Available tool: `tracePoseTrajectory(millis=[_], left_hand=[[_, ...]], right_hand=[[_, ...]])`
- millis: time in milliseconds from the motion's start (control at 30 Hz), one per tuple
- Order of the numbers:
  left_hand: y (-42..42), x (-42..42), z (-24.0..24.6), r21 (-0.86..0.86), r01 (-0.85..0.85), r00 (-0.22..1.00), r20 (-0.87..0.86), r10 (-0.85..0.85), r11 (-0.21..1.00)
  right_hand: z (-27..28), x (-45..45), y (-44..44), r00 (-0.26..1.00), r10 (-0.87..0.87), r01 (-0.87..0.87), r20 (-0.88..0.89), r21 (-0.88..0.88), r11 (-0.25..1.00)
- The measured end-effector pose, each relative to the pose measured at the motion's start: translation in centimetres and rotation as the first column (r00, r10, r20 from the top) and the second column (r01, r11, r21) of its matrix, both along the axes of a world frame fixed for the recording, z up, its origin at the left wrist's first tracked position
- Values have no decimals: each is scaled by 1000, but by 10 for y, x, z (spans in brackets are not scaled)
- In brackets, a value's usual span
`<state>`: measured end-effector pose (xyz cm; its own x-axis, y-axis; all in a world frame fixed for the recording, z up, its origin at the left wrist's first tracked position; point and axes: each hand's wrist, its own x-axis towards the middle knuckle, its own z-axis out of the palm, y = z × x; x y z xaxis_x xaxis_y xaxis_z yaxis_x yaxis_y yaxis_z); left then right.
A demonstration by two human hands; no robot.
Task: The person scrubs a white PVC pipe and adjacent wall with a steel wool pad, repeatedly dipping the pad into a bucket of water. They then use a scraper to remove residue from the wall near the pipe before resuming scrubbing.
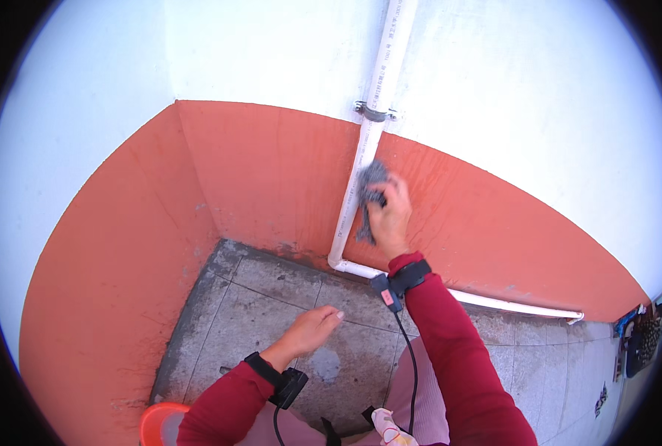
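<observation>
My right hand [391, 214] grips a grey cloth [373, 177], slightly blurred. The cloth is bunched against the right side of a white plastic pipe [355, 192], which runs down the wall to an elbow near the floor. A loose end of the cloth hangs below my fingers. My left hand [310, 330] hovers over the floor tiles with its fingers together and nothing visible in it; its palm side is hidden. Both wrists wear black straps with small cabled devices.
A metal clamp [374, 113] fixes the pipe to the wall, painted red-orange [286, 173] below and white above. From the elbow a white pipe [509, 304] continues right along the wall base. An orange bucket [161, 415] stands at lower left. Dark items [643, 340] lie far right.
</observation>
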<state>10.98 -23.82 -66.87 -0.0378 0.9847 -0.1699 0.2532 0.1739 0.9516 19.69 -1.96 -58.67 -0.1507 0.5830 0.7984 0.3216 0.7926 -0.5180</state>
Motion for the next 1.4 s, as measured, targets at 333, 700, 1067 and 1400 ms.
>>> tracePoseTrajectory(millis=[333,700,1067,1400], left_hand=[[-7,0,-8,28,29,999,-39,-28,999],[13,-9,-16,-83,-228,964,118,237,970],[41,21,-11,263,-333,941,33,336,906],[99,-16,91,564,-652,756,431,492,507]], right_hand=[[65,26,9,987,116,-103,-111,122,987],[-116,47,-38,966,151,-74,208,-335,939],[-23,76,-122,713,532,-503,-457,-862,-67],[-13,216,-126,839,539,-157,74,-915,370]])
